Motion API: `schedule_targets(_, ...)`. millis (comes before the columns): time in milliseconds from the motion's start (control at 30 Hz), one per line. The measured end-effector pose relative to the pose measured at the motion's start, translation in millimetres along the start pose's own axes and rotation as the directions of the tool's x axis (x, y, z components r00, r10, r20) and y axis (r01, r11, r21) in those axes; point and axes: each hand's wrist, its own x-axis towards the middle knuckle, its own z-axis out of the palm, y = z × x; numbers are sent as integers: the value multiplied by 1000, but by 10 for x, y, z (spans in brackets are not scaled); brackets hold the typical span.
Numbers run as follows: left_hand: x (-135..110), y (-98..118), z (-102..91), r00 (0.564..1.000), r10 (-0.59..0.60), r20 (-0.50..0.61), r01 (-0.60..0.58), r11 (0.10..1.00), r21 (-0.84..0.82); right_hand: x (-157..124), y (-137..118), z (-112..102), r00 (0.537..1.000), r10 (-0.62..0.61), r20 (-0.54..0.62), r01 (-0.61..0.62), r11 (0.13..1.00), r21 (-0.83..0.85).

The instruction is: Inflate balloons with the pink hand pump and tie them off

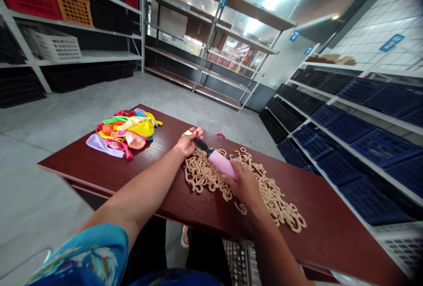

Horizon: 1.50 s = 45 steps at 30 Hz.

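Note:
My right hand (243, 184) is wrapped round a pink hand pump (220, 161) with a black nozzle (200, 145) that points to the left. At that nozzle my left hand (187, 142) pinches a small pale yellowish piece (187, 133), apparently a balloon's neck. Both hands rest over a spread of tan, curly balloons (274, 198) on the dark red table (109, 167). A heap of flat coloured balloons (125, 131), yellow, green, red, orange and lilac, lies on the table's left part, a short way from my left hand.
Metal shelves (99, 57) with red, orange, white and black crates stand at the left. More racks with dark blue crates (363, 145) run along the right. Bare shelving (214, 48) stands at the back across a grey floor. A grey crate (239, 259) sits under the table's near edge.

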Motion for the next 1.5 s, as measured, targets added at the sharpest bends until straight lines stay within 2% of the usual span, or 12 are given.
schedule_targets(133, 17, 35, -12, 1000, 15, 3, -15, 998, -64, 181, -60, -76, 999, -30, 19, 30, 999, -34)
schedule_targets(233, 23, 140, -31, 1000, 13, 8, -12, 994, -110, 353, -91, -108, 997, -51, 50, 52, 998, -19)
schedule_targets(333, 24, 282, -51, 998, 41, 41, -33, 984, -178, 542, -108, -79, 995, -68, 73, 68, 998, 1)
schedule_targets(433, 42, 393, -77, 999, 51, 6, -49, 977, -207, 701, -117, 16, 993, -58, 104, 60, 998, -19)
schedule_targets(567, 76, 416, -93, 995, 83, -48, -88, 987, -132, 772, -117, 203, 991, -33, 130, 43, 996, -79)
schedule_targets(700, 68, 368, -41, 993, 114, -29, -115, 992, -58, 717, -97, 353, 999, -19, 32, 23, 992, -125)
schedule_targets(833, -1, 362, 16, 992, 120, -45, -118, 992, 41, 679, -82, 400, 999, 3, -39, -9, 991, -131)
schedule_targets(967, -80, 374, -14, 993, 113, -21, -109, 986, 129, 674, -98, 411, 1000, 3, -30, -5, 998, -67)
schedule_targets(1067, -85, 390, -12, 987, 164, -2, -160, 965, 207, 684, -103, 433, 1000, 1, -24, -2, 1000, -14)
schedule_targets(1200, -125, 431, 213, 974, 226, 22, -223, 935, 277, 700, -104, 478, 998, 31, -61, -27, 998, 62)
schedule_targets(1367, -310, 458, 746, 970, 181, 160, -230, 895, 383, 714, -108, 511, 988, 91, -125, -68, 981, 181)
schedule_targets(1500, -369, 392, 1019, 973, 203, 114, -232, 879, 417, 726, -91, 531, 986, 131, -107, -95, 954, 285)
